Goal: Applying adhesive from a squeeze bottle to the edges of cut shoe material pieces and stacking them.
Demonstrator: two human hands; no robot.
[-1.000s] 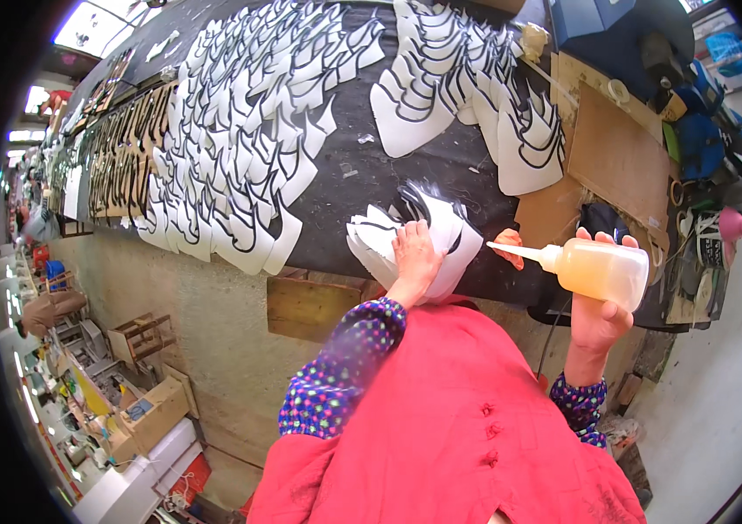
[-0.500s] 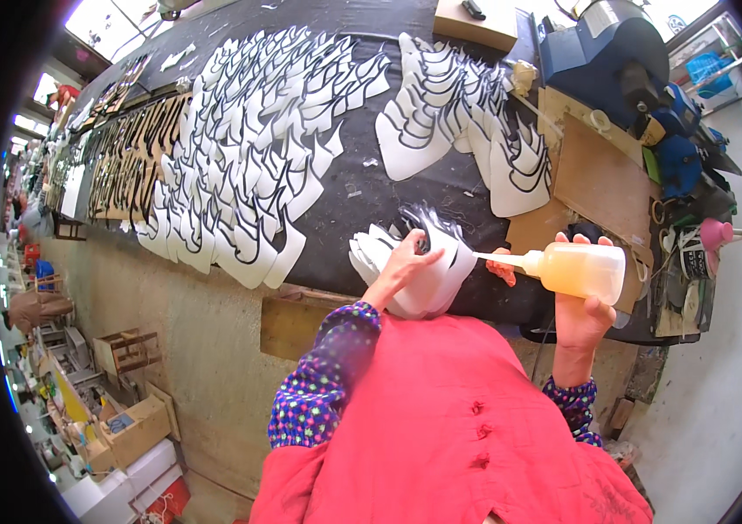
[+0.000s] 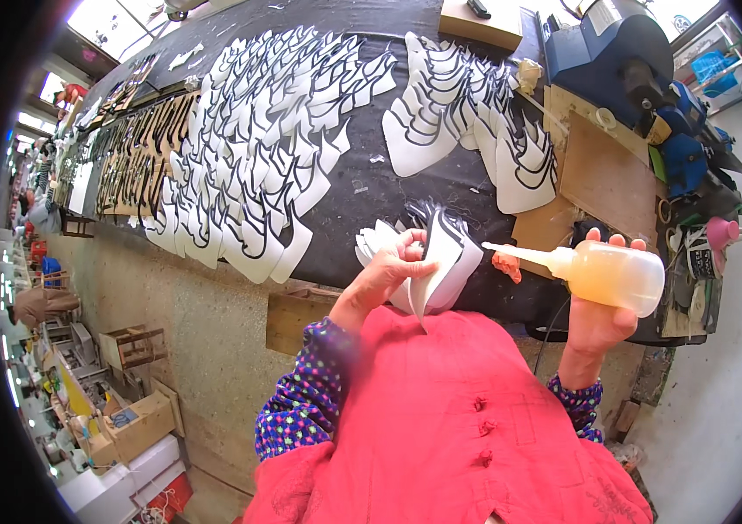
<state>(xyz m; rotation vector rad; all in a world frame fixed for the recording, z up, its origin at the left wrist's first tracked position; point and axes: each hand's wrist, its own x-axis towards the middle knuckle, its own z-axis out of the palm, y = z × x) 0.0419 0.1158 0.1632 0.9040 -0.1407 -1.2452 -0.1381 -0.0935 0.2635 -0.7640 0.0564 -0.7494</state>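
Observation:
Fingers and thumb of my left hand (image 3: 381, 275) are closed on a white curved piece, lifting its edge away from a small stack of white pieces with black edging (image 3: 458, 262). That stack lies at the table's near edge, against my red apron (image 3: 441, 375). In my right hand (image 3: 596, 330) is a squeeze bottle (image 3: 620, 278) of yellowish liquid, held almost level. Its long narrow nozzle (image 3: 519, 253) points left, the tip just beside the stack and apart from it. An orange-red scrap (image 3: 506, 267) lies below the nozzle.
Many overlapping white pieces (image 3: 257, 157) cover the left of the black table (image 3: 353, 196); another group (image 3: 427, 122) lies farther back. A blue machine (image 3: 611, 65) stands at the back right. Brown boards (image 3: 607, 166) lie before it. Dark strips (image 3: 135, 157) sit far left.
My right hand has drawn the bottle to the right, its nozzle away from the stack. My left hand has shifted and now bends a white piece back toward me.

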